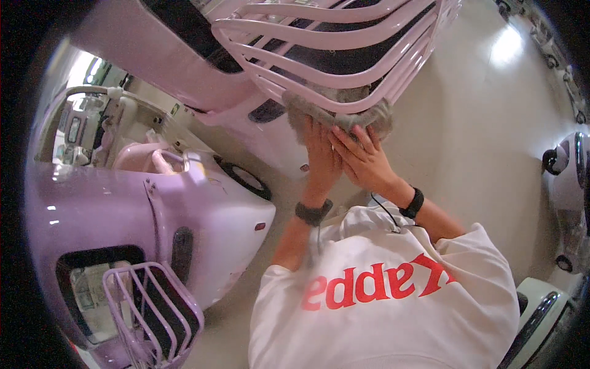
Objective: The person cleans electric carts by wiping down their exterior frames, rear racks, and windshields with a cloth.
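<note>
A grey, plush-looking cloth is wrapped around the lowest bar of a pink slatted rack at the top middle. My left hand presses on the cloth from below, with its fingers pointing up over it. Close beside it, my right hand also lies against the cloth, fingers slightly spread and their tips on the fabric. The two hands nearly touch and hold the cloth to the bar together. The part of the bar under the cloth is hidden.
The rack is fixed to a pink vehicle body. At left stands a small lilac vehicle with its own slatted rack and a black wheel. White vehicles line the right side of the grey floor.
</note>
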### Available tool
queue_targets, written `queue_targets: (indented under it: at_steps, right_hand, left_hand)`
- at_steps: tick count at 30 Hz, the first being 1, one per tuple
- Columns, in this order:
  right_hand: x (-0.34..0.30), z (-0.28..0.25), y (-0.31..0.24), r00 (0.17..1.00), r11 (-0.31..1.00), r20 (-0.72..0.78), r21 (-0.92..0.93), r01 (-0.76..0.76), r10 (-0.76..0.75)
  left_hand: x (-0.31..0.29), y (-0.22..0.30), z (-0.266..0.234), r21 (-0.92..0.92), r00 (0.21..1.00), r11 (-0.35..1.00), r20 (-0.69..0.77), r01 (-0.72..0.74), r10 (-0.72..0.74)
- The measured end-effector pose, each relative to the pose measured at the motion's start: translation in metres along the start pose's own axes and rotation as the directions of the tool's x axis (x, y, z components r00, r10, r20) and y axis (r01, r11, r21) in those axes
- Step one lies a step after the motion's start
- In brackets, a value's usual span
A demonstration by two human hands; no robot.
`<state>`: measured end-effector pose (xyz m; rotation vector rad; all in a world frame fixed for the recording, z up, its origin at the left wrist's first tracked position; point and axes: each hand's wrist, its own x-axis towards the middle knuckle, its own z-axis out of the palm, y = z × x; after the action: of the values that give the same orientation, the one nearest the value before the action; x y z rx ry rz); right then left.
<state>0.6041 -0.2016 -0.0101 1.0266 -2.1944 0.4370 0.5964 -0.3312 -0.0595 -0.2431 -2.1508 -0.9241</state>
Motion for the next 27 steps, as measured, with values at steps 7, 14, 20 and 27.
queue_targets:
  at_steps: [7, 14, 20, 27]
  right_hand:
    - [-0.018, 0.02, -0.004, 0.99, 0.993, 0.079, 0.008, -0.114, 0.114]
    - [0.039, 0.052, -0.043, 0.951, 0.963, 0.175, -0.138, -0.233, 0.256]
    - [0.046, 0.049, -0.031, 0.984, 0.99, 0.122, -0.075, -0.12, 0.129]
    - [-0.001, -0.015, 0.016, 0.923, 0.905, 0.28, 0.259, -0.338, 0.264]
  left_hand:
    - [0.025, -0.017, -0.034, 0.205, 0.94, 0.951, 0.301, -0.231, 0.164]
    - [0.051, -0.081, -0.042, 0.207, 0.965, 0.954, 0.195, -0.216, 0.176]
    - [0.052, -0.053, -0.043, 0.077, 0.983, 0.983, 0.085, -0.168, 0.162]
    - [0.01, -0.018, -0.022, 0.025, 0.919, 0.944, 0.239, -0.329, 0.314]
